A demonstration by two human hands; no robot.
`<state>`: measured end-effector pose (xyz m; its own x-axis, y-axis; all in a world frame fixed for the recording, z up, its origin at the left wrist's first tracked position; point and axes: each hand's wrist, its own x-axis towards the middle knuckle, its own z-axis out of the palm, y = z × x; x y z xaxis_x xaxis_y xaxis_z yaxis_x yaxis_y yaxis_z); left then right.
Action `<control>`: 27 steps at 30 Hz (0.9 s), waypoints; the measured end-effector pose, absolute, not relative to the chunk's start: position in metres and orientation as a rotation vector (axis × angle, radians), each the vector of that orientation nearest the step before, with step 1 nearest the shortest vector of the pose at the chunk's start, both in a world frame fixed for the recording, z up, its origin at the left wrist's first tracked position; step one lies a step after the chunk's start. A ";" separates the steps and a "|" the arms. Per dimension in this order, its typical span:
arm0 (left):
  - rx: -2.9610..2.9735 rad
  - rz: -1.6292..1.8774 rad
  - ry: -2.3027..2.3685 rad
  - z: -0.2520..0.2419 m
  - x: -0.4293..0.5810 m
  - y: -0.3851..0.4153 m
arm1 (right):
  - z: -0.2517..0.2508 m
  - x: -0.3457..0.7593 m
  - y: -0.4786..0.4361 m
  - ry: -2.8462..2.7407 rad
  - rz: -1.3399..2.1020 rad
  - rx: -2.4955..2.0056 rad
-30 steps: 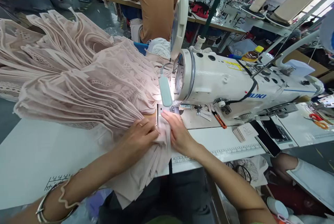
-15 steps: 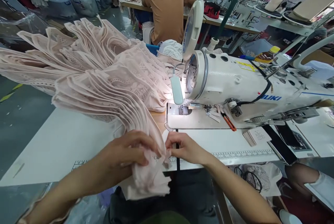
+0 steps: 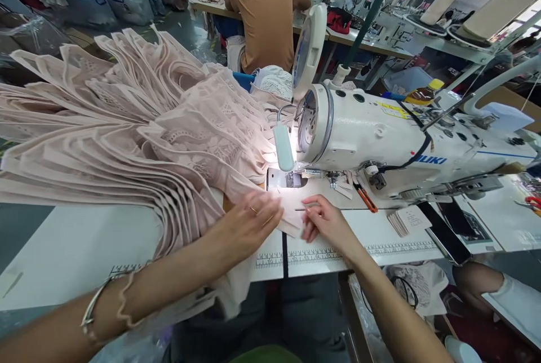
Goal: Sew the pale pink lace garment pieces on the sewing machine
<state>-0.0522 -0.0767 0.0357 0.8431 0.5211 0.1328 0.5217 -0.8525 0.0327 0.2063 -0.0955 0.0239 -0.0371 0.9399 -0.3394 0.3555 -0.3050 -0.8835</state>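
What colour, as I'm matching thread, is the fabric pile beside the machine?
Pale pink fabric, best seen in the head view.

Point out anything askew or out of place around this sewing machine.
The black phone beside the stacked cards lies aslant at the table's front edge, seemingly jutting over, so a knock might drop it. The pale fabric shows no visible spill.

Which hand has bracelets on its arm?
The left hand, over the pale pink fabric: its arm wears a silver bangle and a wavy band; the right hand has none.
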 end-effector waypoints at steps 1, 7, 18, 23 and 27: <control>-2.961 -0.178 -0.793 0.027 -0.043 -0.073 | 0.028 0.219 -0.103 -1.447 1.152 -1.804; -2.724 -0.097 -1.008 0.001 -0.027 -0.074 | 0.045 0.334 -0.145 -1.469 -0.445 -2.419; -2.658 -0.054 -0.584 0.017 0.001 -0.027 | 0.042 0.389 -0.154 -1.443 -0.235 -2.535; -2.788 -0.232 -0.602 0.007 -0.013 -0.010 | 0.049 0.393 -0.156 -1.428 -0.173 -2.440; -2.760 -0.268 -0.580 0.007 -0.012 -0.004 | 0.055 0.374 -0.157 -1.409 -0.516 -2.278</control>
<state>-0.0117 -0.0039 0.0070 0.9008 0.3606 0.2418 0.4180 -0.8711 -0.2580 0.3738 -0.1571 0.0551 0.4205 0.7501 0.5105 0.9023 -0.4044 -0.1490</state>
